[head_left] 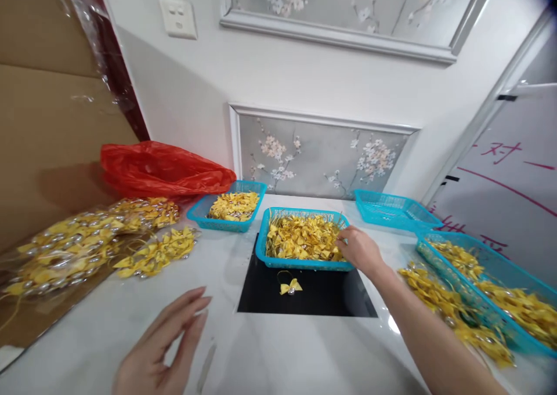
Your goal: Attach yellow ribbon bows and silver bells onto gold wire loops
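Observation:
My right hand [360, 249] reaches over the right rim of the middle blue basket [304, 264]. Its fingers are closed at the edge of a heap of yellow ribbon bows [302, 236]; what lies between the fingertips is hidden. In front of the basket, a single yellow bow [290, 287] with a silver bead and a thin loop lies on a black mat [304, 302]. My left hand [163, 345] is held above the white table at the lower left, thumb and fingers apart, with nothing in it.
Bagged bows [69, 244] and a loose bunch of bows [159, 253] lie left, near a red plastic bag [165, 171]. Other blue baskets stand behind left [221, 225], behind right [391, 220] and at right [491, 314]. More bows [452, 308] lie beside my right forearm.

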{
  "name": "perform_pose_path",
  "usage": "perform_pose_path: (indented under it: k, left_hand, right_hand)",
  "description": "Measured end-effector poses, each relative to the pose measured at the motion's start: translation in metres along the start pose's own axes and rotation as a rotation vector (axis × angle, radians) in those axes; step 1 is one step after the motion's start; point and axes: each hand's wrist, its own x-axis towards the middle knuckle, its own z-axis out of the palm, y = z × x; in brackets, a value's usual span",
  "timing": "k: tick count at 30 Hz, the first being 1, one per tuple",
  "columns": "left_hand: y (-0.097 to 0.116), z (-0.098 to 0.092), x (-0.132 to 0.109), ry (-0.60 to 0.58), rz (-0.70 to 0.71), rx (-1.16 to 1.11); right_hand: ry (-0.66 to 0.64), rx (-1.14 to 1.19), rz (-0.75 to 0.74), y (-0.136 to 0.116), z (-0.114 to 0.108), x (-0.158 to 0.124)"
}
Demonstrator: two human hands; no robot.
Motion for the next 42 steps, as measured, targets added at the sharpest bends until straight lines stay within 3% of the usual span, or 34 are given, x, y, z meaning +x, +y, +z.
perform_pose_path:
  k: [3, 6, 9, 12, 16, 19, 25, 29, 34, 37, 39, 42]
  left_hand:
    - [0.02, 0.015, -0.011, -0.209, -0.03, -0.088]
    - [0.037, 0.031, -0.019, -0.29, -0.141, -0.252]
    - [0.059, 0.047, -0.022, -0.464, -0.346, -0.413]
    - [0.083, 0.059, -0.021, -0.603, -0.472, -0.589]
    - [0.103, 0.069, -0.023, -0.678, -0.551, -0.822]
    - [0.106, 0.073, -0.027, -0.736, -0.555, -0.863]
    - [0.108, 0.078, -0.036, -0.651, -0.474, -0.742]
    - [0.104, 0.079, -0.037, -0.626, -0.394, -0.655]
    - [0.101, 0.073, -0.031, -0.709, -0.108, -0.358]
    - [0.105, 0.071, -0.027, -0.739, 0.02, -0.236]
    - [0.108, 0.07, -0.027, -0.76, 0.014, -0.238]
    - [0.11, 0.068, -0.029, -0.799, -0.112, -0.355]
  right_hand:
    - [0.025, 0.167, 0.013, -0.001, -0.012, 0.0]
    - [-0.009, 0.415, 0.002, -0.008, -0.031, -0.011]
    - [-0.135, 0.716, -0.026, -0.023, -0.044, -0.037]
    - [-0.293, 1.009, 0.011, -0.042, -0.043, -0.067]
    - [-0.421, 1.343, 0.118, -0.061, -0.029, -0.098]
    - [-0.465, 1.515, 0.189, -0.069, -0.016, -0.112]
    - [-0.487, 1.769, 0.289, -0.073, 0.004, -0.132]
    - [-0.484, 1.727, 0.278, -0.062, 0.008, -0.144]
    - [-0.399, 1.347, 0.17, -0.042, -0.005, -0.149]
    - [-0.438, 1.173, 0.092, -0.04, -0.013, -0.147]
    - [-0.497, 1.079, 0.039, -0.043, -0.016, -0.147]
    - [-0.513, 1.067, 0.039, -0.049, -0.014, -0.149]
